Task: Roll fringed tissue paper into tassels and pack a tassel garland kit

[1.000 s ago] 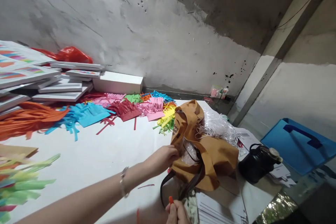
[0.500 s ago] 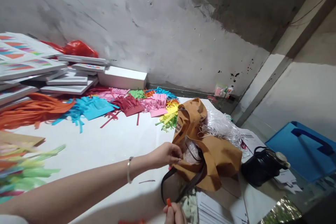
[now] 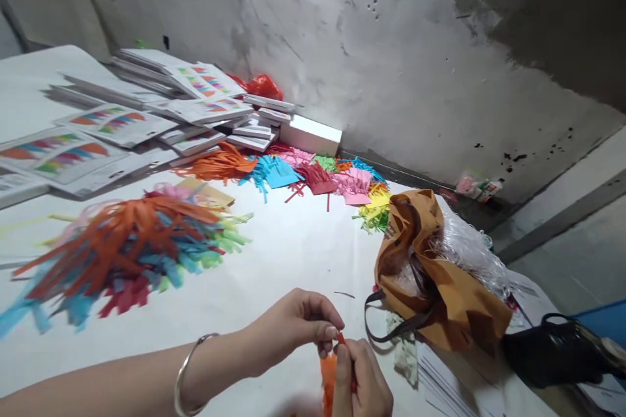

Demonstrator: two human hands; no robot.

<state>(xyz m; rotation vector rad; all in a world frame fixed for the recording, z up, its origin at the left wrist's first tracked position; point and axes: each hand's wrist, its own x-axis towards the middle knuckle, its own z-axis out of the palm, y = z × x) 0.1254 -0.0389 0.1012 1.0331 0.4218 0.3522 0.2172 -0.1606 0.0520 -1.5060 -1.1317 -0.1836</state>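
Observation:
My right hand (image 3: 366, 378) is closed on an orange paper fringe (image 3: 328, 383), pinching its narrow reddish-orange tip upward between thumb and fingers. My left hand (image 3: 306, 320), with a metal bangle (image 3: 183, 374) on its wrist, is beside that tip. Its thumb and fingers are pinched together; whatever lies between them is too small to make out. Both hands are over the white tabletop (image 3: 288, 254). To their right stands a brown fabric bag (image 3: 457, 300), its mouth open and a dark strap (image 3: 391, 337) hanging out, with clear plastic inside.
At left lies a heap of multicoloured paper fringes (image 3: 141, 234). More fringes (image 3: 317, 177) run along the back. Printed flat packs (image 3: 107, 124) are stacked behind, near a white box (image 3: 312, 134). Clear plastic strands (image 3: 469, 247) and a black container (image 3: 552, 348) are at right.
My left hand has moved from the bag's mouth to the tip in my right hand. My view has swung left, bringing the fringe heap and stacked packs further into sight.

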